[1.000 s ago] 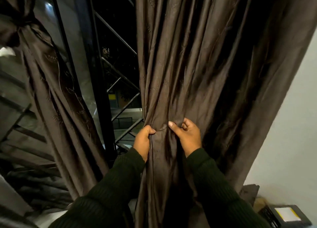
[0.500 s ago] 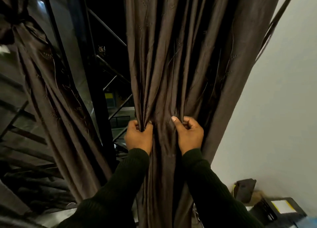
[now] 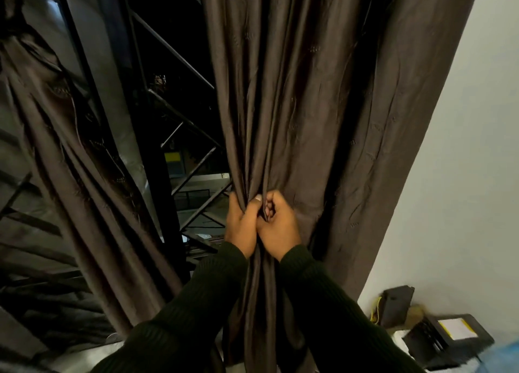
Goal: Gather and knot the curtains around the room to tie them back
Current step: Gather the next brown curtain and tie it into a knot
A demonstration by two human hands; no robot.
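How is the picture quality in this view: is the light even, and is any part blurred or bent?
Head view: dim and uneven, the white wall brightest, the window black; folds of the held curtain stay readable; hands sharp, left hand, right hand; bottom right corner smeared; wide-angle lens bends straight edges.

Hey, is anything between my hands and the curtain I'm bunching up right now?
No. The left hand and right hand both grip the brown curtain directly, fabric bunched between them; nothing visible lies between.
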